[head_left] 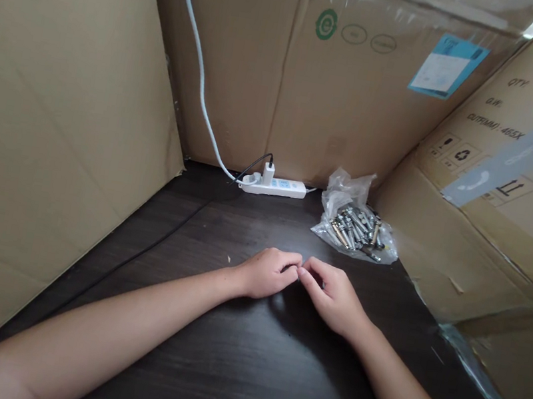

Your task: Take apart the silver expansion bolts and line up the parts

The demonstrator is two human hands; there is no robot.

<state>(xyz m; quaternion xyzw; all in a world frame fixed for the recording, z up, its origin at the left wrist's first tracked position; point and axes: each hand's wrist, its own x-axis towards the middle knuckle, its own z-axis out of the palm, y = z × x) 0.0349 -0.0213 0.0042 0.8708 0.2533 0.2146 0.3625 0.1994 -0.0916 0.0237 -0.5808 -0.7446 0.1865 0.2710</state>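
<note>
My left hand (273, 273) and my right hand (332, 295) meet at the fingertips above the dark tabletop (220, 361). Both are closed in a pinch, thumb and fingers together. Whatever may be between the fingertips is too small or hidden to make out. Just beyond my right hand lies a clear plastic bag (343, 191), its opening spread, with several metal bolts (355, 228) in it.
A white power strip (276, 187) with a charger (268, 173) lies at the back. A black cable (153, 243) runs to the near left, a white cable (201, 68) upward. Cardboard walls (61, 93) stand left, behind and right.
</note>
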